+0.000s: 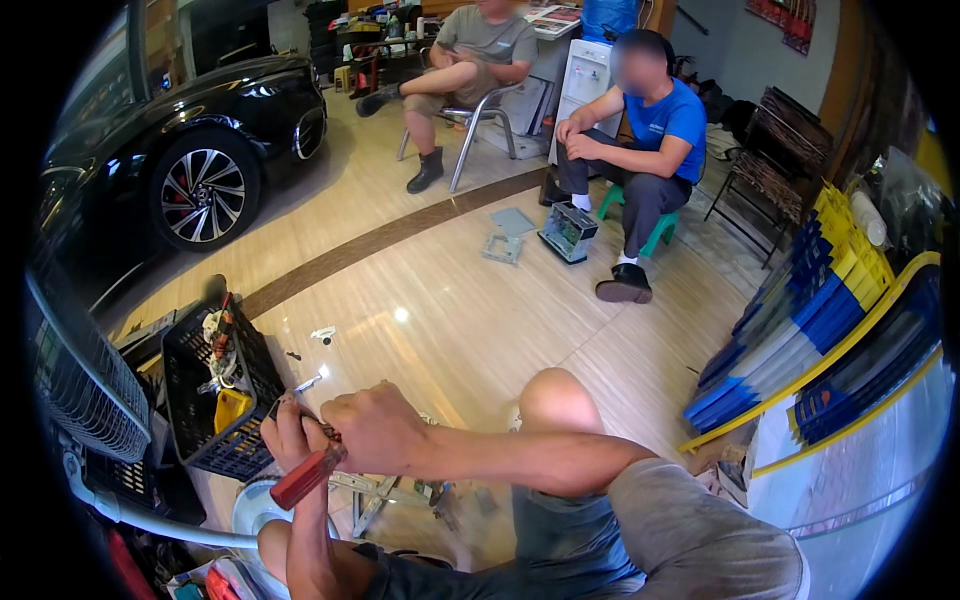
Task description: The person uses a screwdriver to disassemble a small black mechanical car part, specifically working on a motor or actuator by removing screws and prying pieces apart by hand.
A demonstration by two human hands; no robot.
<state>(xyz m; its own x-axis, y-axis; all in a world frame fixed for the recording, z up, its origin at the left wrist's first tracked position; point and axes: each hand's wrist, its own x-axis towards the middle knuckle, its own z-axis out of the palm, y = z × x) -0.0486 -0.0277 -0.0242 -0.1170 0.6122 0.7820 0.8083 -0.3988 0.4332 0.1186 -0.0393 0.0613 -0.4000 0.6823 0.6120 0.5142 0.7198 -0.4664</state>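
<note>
My two hands meet in front of me at the lower left, close to the black crate. My right hand [375,430] is closed, its arm reaching across from the right. A hand tool with a red handle [305,478] juts from beside its grip down to the lower left, over my left wrist; the working end is hidden. Against it, my left hand [290,432] has its fingers curled up; whatever they pinch is covered by the hands. On the floor under my arms stands a metal frame-like object [372,505], partly hidden.
The black plastic crate [225,450] holds tools and a yellow item. A fan [85,370] and pale blue basin [262,508] are nearby. Ahead, two people sit by an opened metal-cased device [568,232]. A black car [200,150] stands left; blue-yellow panels [800,310] lean right.
</note>
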